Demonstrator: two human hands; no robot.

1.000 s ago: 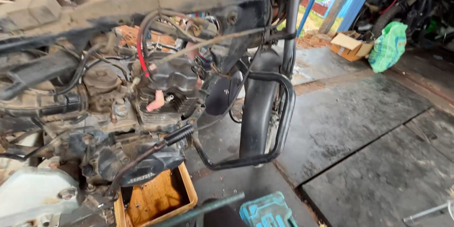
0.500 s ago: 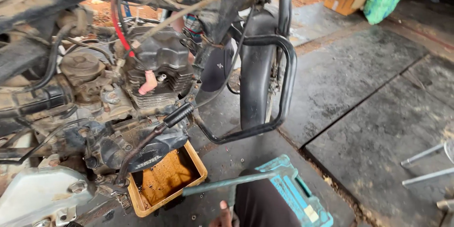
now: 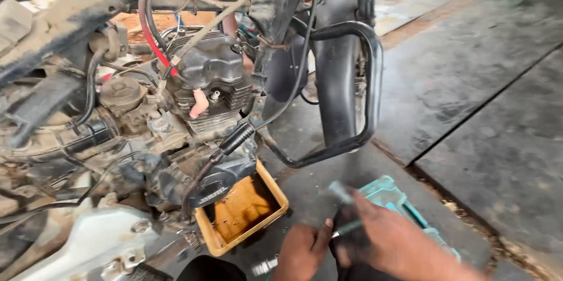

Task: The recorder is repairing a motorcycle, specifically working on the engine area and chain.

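At the far left, well apart from both hands, a pale grey cover [image 3: 88, 240] lies low beside the stripped motorcycle frame. Above it sits the dirty engine [image 3: 205, 82] with its black finned head, a red cable [image 3: 153, 46] curving down over it and a pink cap [image 3: 199, 104] sticking out at the front. Just up and to the left of the left hand stands a yellow tray [image 3: 275, 196] with brown oily liquid inside, under a black engine cover [image 3: 217, 181]. The left hand [image 3: 302, 251] is at the bottom edge, its fingers curled; it touches the dark object between the two hands, but how firmly it holds cannot be told. Beside it, the right hand [image 3: 390, 243] is blurred and closed around a thin metal tool [image 3: 343, 199] that points up and to the left. Behind the right hand a teal case [image 3: 390, 193] lies on the dark stone floor [image 3: 481, 82]. Further up from the hands, the black crash guard bar [image 3: 372, 82] bends around the front tyre [image 3: 337, 82].
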